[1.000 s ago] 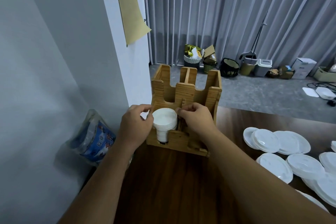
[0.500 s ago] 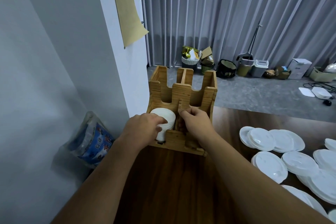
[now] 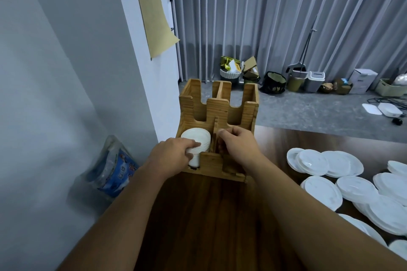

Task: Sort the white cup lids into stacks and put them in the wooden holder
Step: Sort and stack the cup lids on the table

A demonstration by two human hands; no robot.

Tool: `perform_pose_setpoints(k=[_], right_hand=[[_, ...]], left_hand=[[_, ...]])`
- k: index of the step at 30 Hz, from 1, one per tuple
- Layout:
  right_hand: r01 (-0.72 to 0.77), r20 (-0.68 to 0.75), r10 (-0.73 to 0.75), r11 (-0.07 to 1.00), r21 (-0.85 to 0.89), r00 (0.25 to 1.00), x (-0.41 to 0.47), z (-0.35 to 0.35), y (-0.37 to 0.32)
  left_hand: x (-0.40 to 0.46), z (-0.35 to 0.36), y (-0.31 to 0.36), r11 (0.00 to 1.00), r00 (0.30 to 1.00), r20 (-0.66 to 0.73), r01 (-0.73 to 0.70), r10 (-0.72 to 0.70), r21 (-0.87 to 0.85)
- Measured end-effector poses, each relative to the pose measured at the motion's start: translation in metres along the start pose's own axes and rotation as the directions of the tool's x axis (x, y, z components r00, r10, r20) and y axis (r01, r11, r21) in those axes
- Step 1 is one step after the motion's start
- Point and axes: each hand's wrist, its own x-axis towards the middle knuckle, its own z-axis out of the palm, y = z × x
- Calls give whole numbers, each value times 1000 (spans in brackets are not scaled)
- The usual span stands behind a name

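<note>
The wooden holder (image 3: 222,108) stands at the far left end of the dark wooden table, with several slotted compartments. A stack of small white lids (image 3: 196,139) sits in its front left compartment. My left hand (image 3: 174,156) grips the near side of that stack. My right hand (image 3: 239,147) reaches into the front right compartment, fingers curled by the middle divider; what it holds, if anything, is hidden. Many larger white lids (image 3: 326,164) lie loose and overlapping on the table at the right.
A grey wall and a white pillar stand close on the left. A plastic bag with blue packs (image 3: 112,167) rests beside the table (image 3: 211,215). Bins, boxes and a broom (image 3: 306,55) line the curtain beyond the table.
My left hand slid from the stack's left rim down onto its near side. The stack now sits lower in the compartment. My right hand stayed at the divider.
</note>
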Motion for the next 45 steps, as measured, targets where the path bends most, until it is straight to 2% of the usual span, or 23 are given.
perform_pose_setpoints(k=[2, 7, 12, 16, 24, 31, 34, 38, 45], right_hand=[[11, -19, -11, 1000, -12, 1000, -3, -6, -2], [22, -12, -22, 999, 39, 1000, -12, -22, -2], [26, 0, -26, 998, 61, 1000, -25, -32, 2], [35, -21, -34, 997, 65, 999, -35, -39, 3], [32, -21, -30, 997, 72, 999, -46, -41, 4], [40, -9, -39, 995, 94, 999, -49, -40, 4], [38, 0, -38, 994, 99, 999, -49, -40, 5], [47, 4, -47, 996, 81, 999, -50, -38, 3], [57, 32, -59, 996, 67, 998, -50, -41, 0]], left_hand=[[-4, -2, -3, 996, 1000, -6, 7, -8, -94], [-10, -4, -1, 995, 999, -37, -4, 0, -100], [-7, -5, 13, 998, 997, -79, -12, 17, 60], [-6, -9, 15, 982, 991, -106, -61, 81, 178], [-6, -6, 16, 977, 995, -90, -22, 42, 210], [-6, -5, 17, 961, 989, -131, -37, 75, 274], [-5, -7, 16, 958, 993, -99, -37, 67, 284], [-2, -11, 15, 979, 999, -38, -23, 32, 202], [6, -18, 21, 976, 996, 80, -65, 50, 207]])
